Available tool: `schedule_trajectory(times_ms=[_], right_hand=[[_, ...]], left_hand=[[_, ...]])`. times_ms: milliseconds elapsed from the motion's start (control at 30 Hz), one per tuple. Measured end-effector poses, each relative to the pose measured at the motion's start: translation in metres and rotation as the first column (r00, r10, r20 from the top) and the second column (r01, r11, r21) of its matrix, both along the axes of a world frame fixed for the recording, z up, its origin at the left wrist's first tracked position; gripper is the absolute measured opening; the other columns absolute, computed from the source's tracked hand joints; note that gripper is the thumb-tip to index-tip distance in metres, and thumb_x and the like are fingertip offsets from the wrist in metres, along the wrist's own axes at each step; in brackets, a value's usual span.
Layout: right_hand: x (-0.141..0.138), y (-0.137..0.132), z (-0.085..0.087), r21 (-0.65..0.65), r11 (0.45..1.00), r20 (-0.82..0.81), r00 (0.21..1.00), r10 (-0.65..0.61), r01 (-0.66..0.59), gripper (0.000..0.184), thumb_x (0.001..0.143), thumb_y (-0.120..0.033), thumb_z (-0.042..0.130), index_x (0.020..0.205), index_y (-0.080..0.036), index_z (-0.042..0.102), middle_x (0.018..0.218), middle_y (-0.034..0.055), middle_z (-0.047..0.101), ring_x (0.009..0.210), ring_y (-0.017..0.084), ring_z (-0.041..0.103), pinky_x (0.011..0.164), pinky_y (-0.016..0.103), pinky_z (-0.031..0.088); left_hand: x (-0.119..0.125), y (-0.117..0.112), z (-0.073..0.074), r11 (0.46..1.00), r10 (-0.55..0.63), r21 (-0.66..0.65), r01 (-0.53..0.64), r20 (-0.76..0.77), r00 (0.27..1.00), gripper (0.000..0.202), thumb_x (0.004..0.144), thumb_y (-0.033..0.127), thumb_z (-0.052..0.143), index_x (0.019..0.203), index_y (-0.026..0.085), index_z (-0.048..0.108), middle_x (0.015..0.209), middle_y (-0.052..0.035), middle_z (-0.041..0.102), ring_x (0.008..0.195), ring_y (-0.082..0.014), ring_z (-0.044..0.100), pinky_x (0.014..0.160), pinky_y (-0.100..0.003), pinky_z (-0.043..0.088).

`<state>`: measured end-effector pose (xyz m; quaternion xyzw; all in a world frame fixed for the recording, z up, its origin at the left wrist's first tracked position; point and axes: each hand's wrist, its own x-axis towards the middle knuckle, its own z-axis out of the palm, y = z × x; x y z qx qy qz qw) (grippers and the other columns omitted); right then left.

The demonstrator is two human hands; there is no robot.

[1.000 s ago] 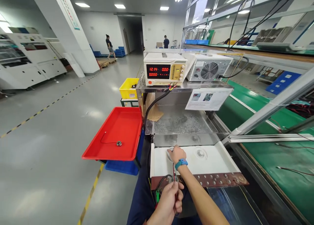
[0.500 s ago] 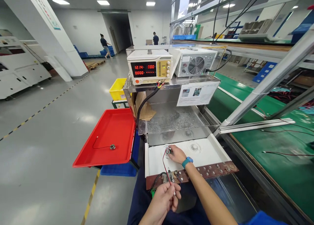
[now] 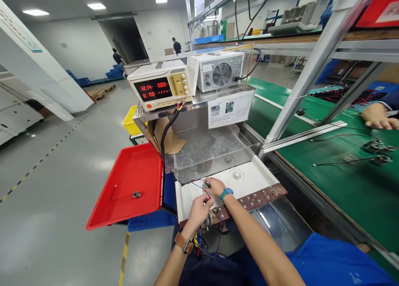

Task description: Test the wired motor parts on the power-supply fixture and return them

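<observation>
OK, landmark: white tray (image 3: pixel 249 182), w/ brown strip (image 3: pixel 258 196) along its near edge.
small board (image 3: pixel 206 185): left half of white tray, partly hidden by fingers; on the floor or lifted a bit, can't tell.
R hand (image 3: pixel 215 188): just right of small board, touching; thumb + fingertips look pinched on its right edge.
L hand (image 3: pixel 198 212): reaches over brown strip into white tray's left end; thumb + forefinger pressed tog., apparently pinching red lead wire (image 3: pixel 198 186).
lead wire run: loops out left of small board, slants back near + right to L fingertips; its end hidden there.
long axis: none clear on small board (compact); lead wire is the long bit.
key relation, my read: small board lies just beyond L fingertips, slightly left; R hand nearer, on it. Slack btwn looks short, so L pull would prob tug small board vs R pinch.
red tray (image 3: pixel 137 165): left of white tray, w/ spare board (image 3: pixel 136 194) lying in it, well apart from both hands.
power supply (image 3: pixel 156 86): up beyond white tray, display lit.
</observation>
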<state>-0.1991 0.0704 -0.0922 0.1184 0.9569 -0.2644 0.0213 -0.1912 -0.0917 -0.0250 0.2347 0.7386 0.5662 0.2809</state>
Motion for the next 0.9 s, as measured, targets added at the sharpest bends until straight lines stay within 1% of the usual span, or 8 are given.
schedule_trajectory(times_ms=[100,167,300,400,500,600,733,900], right_hand=[[0.000,0.000,0.000,0.022,1.000,0.005,1.000,0.004,-0.004,0.039,0.080,-0.040,0.069,0.114,-0.020,0.062,0.110,0.0074,0.068,0.096,0.020,0.062,0.078,0.027,0.040],[-0.001,-0.001,0.001,0.038,0.999,0.018,1.000,0.011,-0.012,0.040,0.079,-0.043,0.071,0.111,-0.020,0.062,0.109,0.0077,0.068,0.096,0.021,0.062,0.077,0.027,0.040],[-0.002,-0.002,0.006,0.047,0.999,-0.014,1.000,0.027,-0.026,0.030,0.083,-0.043,0.067,0.101,-0.019,0.063,0.100,0.0074,0.069,0.089,0.020,0.063,0.074,0.026,0.038],[-0.001,-0.003,0.010,0.033,0.999,-0.101,0.995,-0.017,0.021,0.029,0.084,-0.043,0.063,0.100,-0.019,0.062,0.096,0.0061,0.068,0.085,0.019,0.062,0.074,0.026,0.038],[0.001,-0.003,0.015,0.016,0.998,-0.158,0.986,-0.052,0.055,0.027,0.084,-0.040,0.061,0.101,-0.019,0.061,0.096,0.0053,0.067,0.085,0.018,0.061,0.076,0.026,0.038],[0.003,-0.003,0.016,0.016,1.000,-0.162,0.987,0.010,-0.007,0.027,0.081,-0.033,0.061,0.105,-0.019,0.063,0.101,0.0054,0.066,0.090,0.019,0.060,0.079,0.025,0.040],[0.003,-0.003,0.014,0.035,0.995,-0.115,0.989,0.097,-0.094,0.032,0.079,-0.028,0.061,0.109,-0.020,0.066,0.106,0.0065,0.064,0.094,0.020,0.059,0.080,0.026,0.041],[0.001,-0.002,0.011,0.091,0.992,-0.021,0.996,0.088,-0.086,0.029,0.081,-0.030,0.061,0.107,-0.020,0.069,0.105,0.0090,0.063,0.102,0.023,0.057,0.081,0.027,0.041]], left_hand=[[-0.002,-0.002,-0.004,1.000,-0.010,-0.014,0.009,-0.022,1.000,0.029,0.077,0.044,0.065,0.065,0.018,0.063,0.063,0.0001,0.060,0.065,-0.0161,0.050,0.065,-0.026,0.037],[-0.001,-0.008,-0.006,1.000,0.013,-0.013,-0.013,-0.019,1.000,0.031,0.078,0.046,0.065,0.067,0.018,0.063,0.064,0.0003,0.059,0.064,-0.0158,0.050,0.064,-0.026,0.037],[0.003,-0.017,-0.009,0.991,0.133,0.013,-0.133,0.006,0.991,0.040,0.082,0.057,0.059,0.073,0.018,0.060,0.067,-0.0002,0.058,0.066,-0.0161,0.052,0.066,-0.027,0.039],[0.005,-0.018,-0.010,0.981,0.185,0.043,-0.187,0.035,0.982,0.044,0.081,0.061,0.059,0.074,0.018,0.060,0.070,-0.0010,0.059,0.069,-0.0164,0.053,0.068,-0.027,0.040],[0.006,-0.017,-0.009,0.978,0.189,0.075,-0.195,0.074,0.979,0.045,0.078,0.063,0.062,0.074,0.018,0.061,0.070,-0.0012,0.060,0.069,-0.0162,0.053,0.068,-0.026,0.041],[0.005,-0.018,-0.007,0.975,0.195,0.087,-0.205,0.112,0.974,0.047,0.077,0.064,0.063,0.073,0.018,0.061,0.069,-0.0019,0.061,0.068,-0.0156,0.053,0.068,-0.026,0.041],[0.002,-0.019,-0.006,0.975,0.191,0.087,-0.205,0.151,0.970,0.050,0.075,0.067,0.065,0.073,0.017,0.062,0.069,-0.0028,0.063,0.068,-0.0164,0.054,0.069,-0.026,0.041],[0.000,-0.019,-0.007,0.978,0.170,0.089,-0.189,0.183,0.968,0.053,0.073,0.068,0.066,0.078,0.015,0.066,0.069,-0.0037,0.064,0.067,-0.0162,0.054,0.067,-0.026,0.041]])
